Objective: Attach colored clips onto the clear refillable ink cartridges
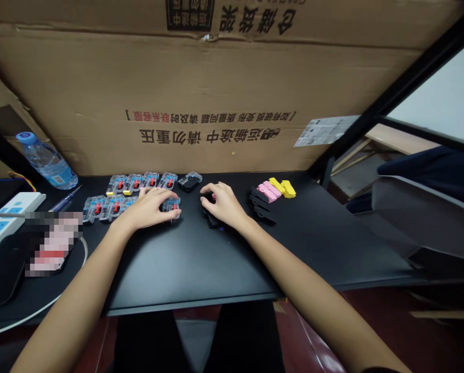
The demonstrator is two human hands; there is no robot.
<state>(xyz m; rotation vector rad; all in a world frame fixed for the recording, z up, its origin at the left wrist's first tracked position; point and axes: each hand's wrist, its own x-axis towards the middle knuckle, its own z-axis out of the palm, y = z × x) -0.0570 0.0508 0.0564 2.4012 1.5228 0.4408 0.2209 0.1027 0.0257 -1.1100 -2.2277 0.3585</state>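
My left hand point(152, 208) curves around a clear plastic case point(172, 205) with red and blue parts inside, at the right end of the front row. Its thumb and fingers lie at either side of that case. My right hand point(225, 205) is curled over small black plastic pieces point(213, 220) on the table. A bit of pink point(214, 196) shows between its thumb and index finger; what those fingers hold is mostly hidden. Between and behind the hands lies a clear case with a black part point(190, 181).
More clear cases point(150, 180) stand in two rows at the left. Black pieces point(260, 199), pink pieces point(269, 191) and yellow pieces point(288, 189) lie right. A water bottle point(47, 160), screwdriver point(66, 198), power strip point(6, 223) and cable point(41, 315) are far left. Cardboard point(216, 77) walls the back.
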